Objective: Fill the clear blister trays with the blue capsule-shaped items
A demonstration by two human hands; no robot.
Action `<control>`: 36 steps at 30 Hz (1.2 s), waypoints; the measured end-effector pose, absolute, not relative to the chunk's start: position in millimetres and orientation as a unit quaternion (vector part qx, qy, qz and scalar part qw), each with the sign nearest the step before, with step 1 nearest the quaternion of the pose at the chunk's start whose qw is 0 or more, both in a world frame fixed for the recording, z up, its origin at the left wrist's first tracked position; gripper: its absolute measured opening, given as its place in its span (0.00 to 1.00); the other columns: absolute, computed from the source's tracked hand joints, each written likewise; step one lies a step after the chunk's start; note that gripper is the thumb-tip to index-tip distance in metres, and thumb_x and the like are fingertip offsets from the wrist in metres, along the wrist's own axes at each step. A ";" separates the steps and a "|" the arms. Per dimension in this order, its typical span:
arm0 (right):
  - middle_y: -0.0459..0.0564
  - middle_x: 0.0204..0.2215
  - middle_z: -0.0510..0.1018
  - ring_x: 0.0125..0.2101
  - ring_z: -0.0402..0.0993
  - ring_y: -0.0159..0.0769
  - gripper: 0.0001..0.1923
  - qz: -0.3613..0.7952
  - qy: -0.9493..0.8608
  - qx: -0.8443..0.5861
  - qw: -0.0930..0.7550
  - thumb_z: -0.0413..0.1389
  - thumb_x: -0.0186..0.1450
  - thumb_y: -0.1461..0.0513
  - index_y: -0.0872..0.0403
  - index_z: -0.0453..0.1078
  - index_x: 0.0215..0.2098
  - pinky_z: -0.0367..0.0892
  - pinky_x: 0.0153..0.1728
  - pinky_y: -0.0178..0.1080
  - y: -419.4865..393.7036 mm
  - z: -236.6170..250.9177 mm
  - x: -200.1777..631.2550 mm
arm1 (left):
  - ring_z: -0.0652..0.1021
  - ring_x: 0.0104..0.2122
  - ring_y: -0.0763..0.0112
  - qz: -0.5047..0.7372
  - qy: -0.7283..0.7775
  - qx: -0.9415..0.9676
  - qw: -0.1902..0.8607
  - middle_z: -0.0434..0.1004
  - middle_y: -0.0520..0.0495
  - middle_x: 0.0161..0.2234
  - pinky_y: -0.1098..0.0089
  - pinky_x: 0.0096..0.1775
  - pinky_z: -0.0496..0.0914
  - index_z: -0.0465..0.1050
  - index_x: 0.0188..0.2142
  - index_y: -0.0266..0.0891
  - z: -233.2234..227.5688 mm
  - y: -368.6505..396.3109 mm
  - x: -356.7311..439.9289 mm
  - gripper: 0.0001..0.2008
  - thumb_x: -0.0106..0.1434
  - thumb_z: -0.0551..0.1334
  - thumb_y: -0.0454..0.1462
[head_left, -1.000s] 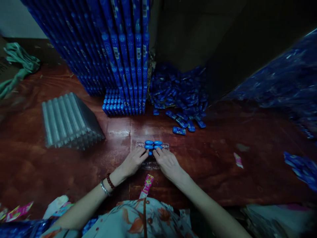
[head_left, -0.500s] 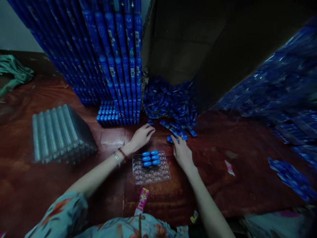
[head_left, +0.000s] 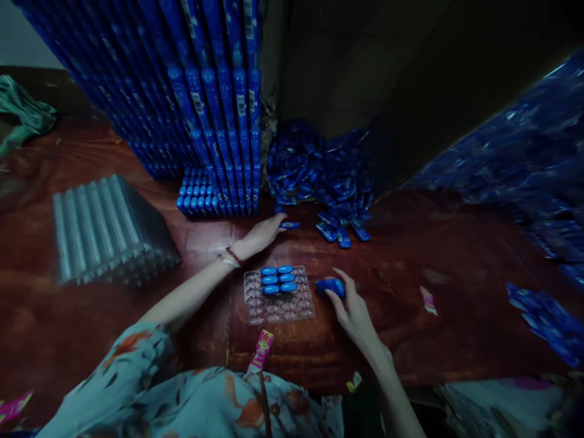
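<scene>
A clear plastic tray (head_left: 301,307) with rows of molded hollows lies on the table before me. Several glossy blue capsule-shaped pieces (head_left: 270,280) sit paired in its back rows. To the right of the tray, my right hand (head_left: 358,307) is closed on blue capsule-shaped pieces (head_left: 331,286), held between thumb and fingers; their exact number is unclear. Behind the tray, my left hand (head_left: 261,236) pinches one small blue piece (head_left: 290,225) at its fingertips. A few loose blue pieces (head_left: 343,236) lie in front of a dark blue heap (head_left: 305,167).
Tall stacks of blue pieces (head_left: 223,140) rise at the back left. Nested clear trays (head_left: 100,225) stand on the left. A large cardboard box (head_left: 337,67) is behind the heap. Blue plastic packs (head_left: 506,146) fill the right. Pink wrappers (head_left: 261,351) dot the brown table (head_left: 410,347).
My right hand has drawn back toward me from the loose pieces, carrying blue pieces. The left hand has reached slightly right and now grips a blue piece. The view has tilted downward.
</scene>
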State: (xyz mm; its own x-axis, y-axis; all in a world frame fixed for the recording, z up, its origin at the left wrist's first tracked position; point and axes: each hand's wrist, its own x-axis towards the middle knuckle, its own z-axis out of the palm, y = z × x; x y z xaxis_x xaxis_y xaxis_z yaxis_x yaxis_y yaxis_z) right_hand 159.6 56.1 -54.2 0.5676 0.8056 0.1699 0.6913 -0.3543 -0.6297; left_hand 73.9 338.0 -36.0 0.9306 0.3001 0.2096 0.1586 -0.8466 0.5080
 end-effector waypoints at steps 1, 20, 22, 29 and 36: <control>0.53 0.42 0.75 0.39 0.75 0.36 0.20 0.103 -0.442 -0.803 0.386 0.49 0.67 0.60 0.52 0.55 0.57 0.72 0.38 0.38 50.8 -53.3 151.8 | 0.76 0.35 0.70 0.158 0.141 0.943 0.256 0.74 0.43 0.39 0.72 0.38 0.70 0.61 0.50 0.27 -32.9 337.0 50.2 0.15 0.68 0.50 0.35; 0.55 0.39 0.74 0.36 0.73 0.38 0.25 -0.006 -0.651 -0.749 0.126 0.44 0.60 0.74 0.54 0.65 0.53 0.72 0.37 0.38 82.2 -58.9 87.5 | 0.74 0.40 0.69 0.272 0.161 0.899 0.304 0.72 0.44 0.40 0.69 0.41 0.73 0.67 0.47 0.38 -55.0 222.3 -72.9 0.11 0.67 0.53 0.32; 0.54 0.38 0.73 0.35 0.72 0.37 0.25 -0.006 -0.644 -0.755 0.119 0.45 0.60 0.74 0.53 0.65 0.53 0.72 0.37 0.37 83.2 -58.4 85.5 | 0.73 0.39 0.69 0.242 0.129 0.925 0.264 0.71 0.43 0.40 0.69 0.40 0.73 0.67 0.48 0.38 -55.9 225.6 -70.3 0.12 0.67 0.51 0.31; 0.55 0.37 0.75 0.34 0.73 0.38 0.20 -0.086 -0.637 -0.735 0.217 0.44 0.65 0.70 0.56 0.65 0.53 0.72 0.34 0.38 81.1 -76.5 85.4 | 0.71 0.41 0.65 0.163 0.047 0.973 0.156 0.71 0.41 0.42 0.64 0.42 0.72 0.66 0.49 0.35 -53.5 227.8 -59.9 0.14 0.67 0.48 0.30; 0.53 0.35 0.79 0.32 0.77 0.42 0.22 -0.141 -0.617 -0.726 0.267 0.49 0.66 0.61 0.47 0.62 0.58 0.74 0.31 0.40 69.1 -73.4 86.8 | 0.73 0.45 0.64 0.086 -0.005 0.993 0.082 0.73 0.43 0.45 0.64 0.46 0.70 0.69 0.47 0.38 -40.4 223.0 -48.7 0.13 0.65 0.53 0.31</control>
State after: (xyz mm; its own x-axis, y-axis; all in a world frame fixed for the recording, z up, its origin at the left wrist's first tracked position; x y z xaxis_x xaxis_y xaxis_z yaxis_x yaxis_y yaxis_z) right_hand 86.8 69.1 -73.4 0.1979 0.8217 0.5344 0.9722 -0.0948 -0.2142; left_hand -48.7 223.0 -40.4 0.9853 0.0048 0.1710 -0.0235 -0.9864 0.1628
